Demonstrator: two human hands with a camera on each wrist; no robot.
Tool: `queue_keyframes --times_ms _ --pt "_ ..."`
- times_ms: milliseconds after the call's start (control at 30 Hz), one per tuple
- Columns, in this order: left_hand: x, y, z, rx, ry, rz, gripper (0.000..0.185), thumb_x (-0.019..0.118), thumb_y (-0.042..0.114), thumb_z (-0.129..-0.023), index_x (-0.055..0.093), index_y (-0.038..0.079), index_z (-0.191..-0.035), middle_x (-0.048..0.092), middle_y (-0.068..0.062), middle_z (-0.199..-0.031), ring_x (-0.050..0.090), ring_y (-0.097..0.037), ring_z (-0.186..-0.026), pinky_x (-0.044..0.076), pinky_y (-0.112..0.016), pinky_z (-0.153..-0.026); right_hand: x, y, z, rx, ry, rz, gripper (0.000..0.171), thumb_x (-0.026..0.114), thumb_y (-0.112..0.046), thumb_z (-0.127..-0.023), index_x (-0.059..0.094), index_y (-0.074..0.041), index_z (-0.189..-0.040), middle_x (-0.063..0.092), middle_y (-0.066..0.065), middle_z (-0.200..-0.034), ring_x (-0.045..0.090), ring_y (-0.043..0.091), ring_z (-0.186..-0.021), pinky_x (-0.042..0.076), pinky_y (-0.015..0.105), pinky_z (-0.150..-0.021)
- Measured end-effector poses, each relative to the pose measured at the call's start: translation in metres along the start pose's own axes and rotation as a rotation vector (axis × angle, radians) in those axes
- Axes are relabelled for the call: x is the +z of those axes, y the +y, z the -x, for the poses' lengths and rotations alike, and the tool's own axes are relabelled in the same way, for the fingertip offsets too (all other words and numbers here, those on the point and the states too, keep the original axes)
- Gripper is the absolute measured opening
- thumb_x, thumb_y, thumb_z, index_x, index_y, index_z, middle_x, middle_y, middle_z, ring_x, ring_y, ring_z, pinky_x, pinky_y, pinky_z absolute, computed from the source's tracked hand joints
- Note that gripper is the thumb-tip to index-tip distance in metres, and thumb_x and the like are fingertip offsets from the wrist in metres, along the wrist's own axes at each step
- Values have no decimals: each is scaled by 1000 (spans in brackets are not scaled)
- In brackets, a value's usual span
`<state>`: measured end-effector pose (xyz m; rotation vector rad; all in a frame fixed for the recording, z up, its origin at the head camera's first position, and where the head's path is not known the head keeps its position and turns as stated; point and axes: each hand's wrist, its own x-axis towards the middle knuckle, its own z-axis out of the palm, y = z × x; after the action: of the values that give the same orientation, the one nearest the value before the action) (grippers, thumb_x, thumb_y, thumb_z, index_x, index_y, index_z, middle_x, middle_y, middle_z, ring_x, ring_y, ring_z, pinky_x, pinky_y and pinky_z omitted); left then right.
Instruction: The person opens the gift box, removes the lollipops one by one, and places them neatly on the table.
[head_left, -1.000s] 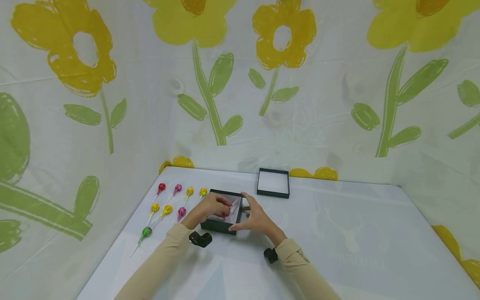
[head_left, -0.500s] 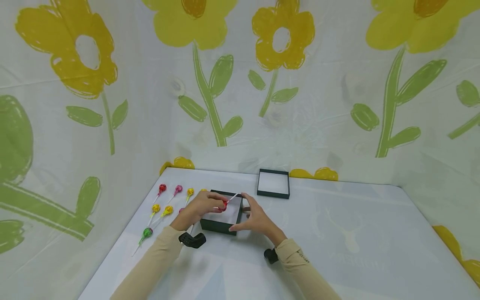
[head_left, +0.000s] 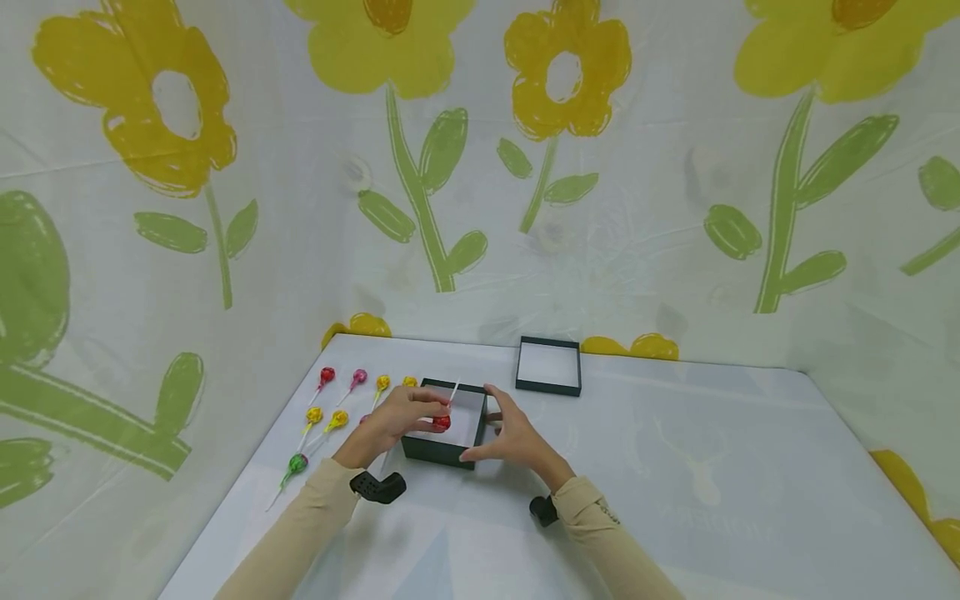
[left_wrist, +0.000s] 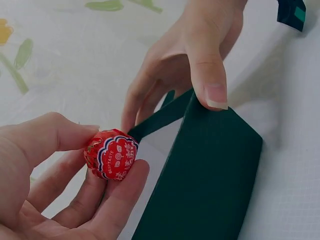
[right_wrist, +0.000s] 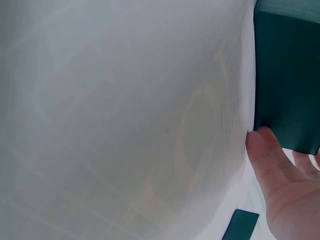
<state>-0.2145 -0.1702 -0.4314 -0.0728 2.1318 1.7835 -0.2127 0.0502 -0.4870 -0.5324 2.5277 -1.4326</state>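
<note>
My left hand [head_left: 393, 423] pinches a red-wrapped lollipop [head_left: 442, 422] by its round head, over the open dark green box [head_left: 438, 452]. In the head view the white stick points up. The left wrist view shows the printed wrapper of the lollipop [left_wrist: 115, 154] between thumb and fingers, beside the box's rim. With its thumb on the near face and fingers at the far side, my right hand [head_left: 517, 437] grips the right end of the box. The right wrist view catches that hand [right_wrist: 290, 195] low against the green wall [right_wrist: 287, 75]. The box's pale inside shows partly.
On the left of the table lie several lollipops, among them a red one [head_left: 327, 375], a pink one [head_left: 359, 377], a yellow one [head_left: 339, 419] and a green one [head_left: 297, 463]. A dark green lid [head_left: 548, 389] with a white inside rests behind the box.
My left hand has drawn up and slightly left from inside the box with the red lollipop. The stick has turned from slanting right to nearly upright. My right hand keeps its place.
</note>
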Motion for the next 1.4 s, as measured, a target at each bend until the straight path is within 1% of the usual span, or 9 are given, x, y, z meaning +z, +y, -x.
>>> queue_keyframes --times_ms 300,500,633,800,967,1033,1200,1267,1400 --pt "-1 2 1 36 -21 25 32 65 10 -89 61 -5 -117 62 -13 -104 64 -24 -88 55 -40 -78 -1 -1 1 -8 -3 -15 118 87 -47 -59 18 -18 -151 24 4 -152 51 28 -119 47 45 -94" --pt "-4 -1 6 83 19 -42 25 67 11 -87 67 2 -111 64 -8 -103 63 -22 -91 52 -37 -85 -1 -1 2 -12 1 -21 119 88 -46 -59 18 -18 -151 24 2 -152 50 27 -120 46 44 -94" --pt "-9 -2 14 178 18 -134 18 69 11 -85 70 5 -103 65 -6 -100 60 -22 -92 50 -39 -86 -1 -1 2 -24 2 -25 119 88 -44 -59 18 -17 -151 24 2 -152 51 26 -120 46 44 -94" --pt "-15 -3 23 307 -2 -199 17 70 4 -83 69 -2 -98 66 -8 -97 58 -24 -94 53 -30 -79 -1 -3 2 -10 3 -9 119 88 -44 -59 18 -18 -151 23 2 -153 51 27 -120 46 44 -94" --pt "-20 -2 35 405 -23 -278 12 71 4 -83 70 1 -95 65 -9 -98 60 -25 -91 54 -27 -78 -1 -4 3 -1 10 -3 119 88 -46 -58 18 -17 -151 24 3 -153 51 27 -119 46 44 -94" --pt "-21 3 45 430 -20 -314 11 70 4 -84 71 3 -94 65 -10 -99 61 -25 -92 54 -26 -78 -2 -4 3 0 11 -2 120 88 -46 -58 18 -17 -151 24 3 -153 51 27 -119 46 44 -94" --pt "-33 -4 48 443 -41 -338 17 70 10 -85 71 2 -100 67 -9 -101 60 -29 -94 55 -33 -74 -1 -4 2 10 16 7 120 88 -47 -57 19 -18 -151 24 3 -153 51 26 -119 46 43 -94" --pt "-40 -13 44 456 -46 -342 18 72 14 -84 71 5 -100 67 -7 -100 59 -28 -94 56 -34 -70 -1 -3 2 11 17 9 121 88 -48 -56 19 -19 -151 24 2 -153 51 26 -119 46 43 -94" --pt "-48 -17 49 491 -23 -399 10 72 12 -83 73 13 -93 66 -5 -100 58 -26 -95 55 -31 -68 -1 -2 3 1 18 2 121 88 -48 -55 19 -20 -151 24 2 -153 51 26 -119 46 43 -94"
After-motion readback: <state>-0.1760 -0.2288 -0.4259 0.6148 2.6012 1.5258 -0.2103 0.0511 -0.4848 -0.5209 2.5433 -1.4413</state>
